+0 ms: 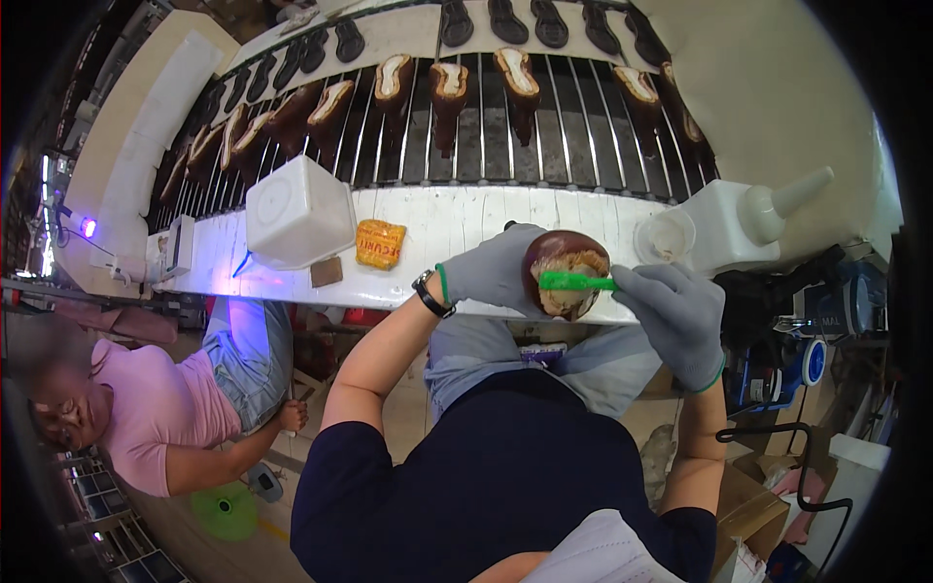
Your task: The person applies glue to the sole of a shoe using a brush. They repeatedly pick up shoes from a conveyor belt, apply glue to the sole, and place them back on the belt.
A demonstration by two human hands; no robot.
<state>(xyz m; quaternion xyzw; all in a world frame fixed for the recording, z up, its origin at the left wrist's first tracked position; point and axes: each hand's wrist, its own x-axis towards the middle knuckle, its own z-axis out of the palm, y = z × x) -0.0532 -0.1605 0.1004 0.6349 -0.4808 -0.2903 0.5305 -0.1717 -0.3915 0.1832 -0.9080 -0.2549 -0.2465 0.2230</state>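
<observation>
My left hand (498, 270), in a grey glove, grips a dark brown lasted shoe upper (562, 243) at the front edge of the white bench. Its pale underside is turned up toward me. A green-handled brush (575, 281) lies across that underside, held in my gloved right hand (677, 319) with fingers pinched around the handle end. The brush's working tip is hard to make out against the shoe. Just beyond my right hand, a small white cup (666, 236) stands next to a white plastic bottle (729, 225) with a long spout.
A slatted conveyor (573, 117) across the bench carries several brown shoe uppers, with black soles (505, 21) on a shelf behind. A white plastic container (299, 214) and a yellow packet (379, 243) sit left of my hands. A seated person (165, 398) in pink is at the left.
</observation>
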